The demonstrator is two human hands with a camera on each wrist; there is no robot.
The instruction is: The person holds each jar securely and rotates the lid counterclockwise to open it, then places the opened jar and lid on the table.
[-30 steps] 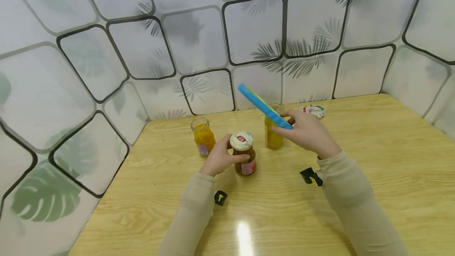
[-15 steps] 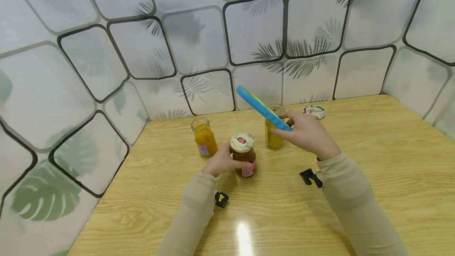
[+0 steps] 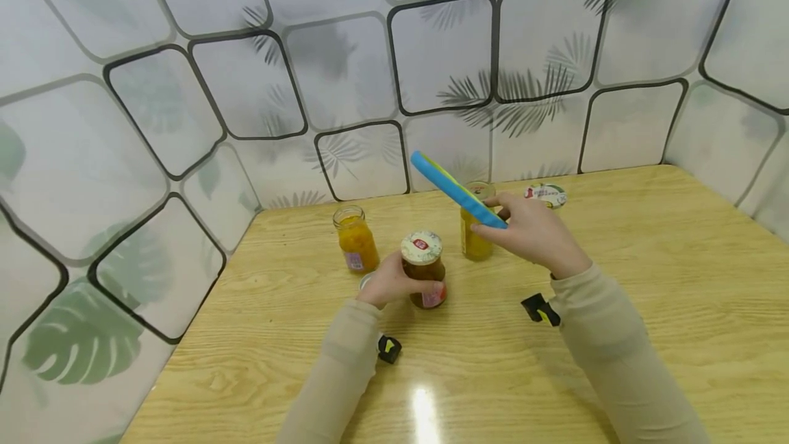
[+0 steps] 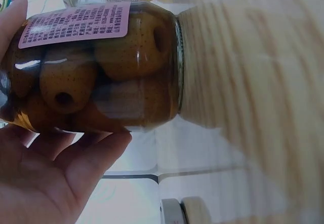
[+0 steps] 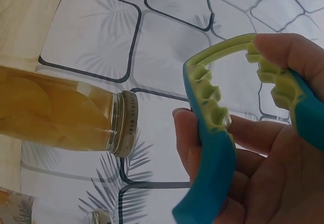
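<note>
My left hand (image 3: 394, 282) grips a glass jar (image 3: 425, 271) of dark brown fruit, which stands on the table with a white patterned lid (image 3: 422, 247) on it. Its pink label (image 4: 76, 24) shows in the left wrist view, thumb on one side and fingers on the other. Above the table, my right hand (image 3: 535, 233) holds a blue and green jar opener (image 5: 210, 127) by its two arms; green teeth line the inside. The opener is apart from every lid. Behind it stands a lidded jar of yellow fruit (image 5: 61, 110), partly hidden in the head view.
A lidless jar of orange fruit (image 3: 357, 247) stands left of the brown jar. A round lid (image 3: 366, 281) peeks out behind my left hand. One flat printed oval piece (image 3: 546, 195) lies at the back right. The patterned wall (image 3: 440, 149) bounds the table's back.
My left hand and the brown jar have shifted slightly right and toward me, uncovering the round lid's edge. The right hand with the opener is nearly still.
</note>
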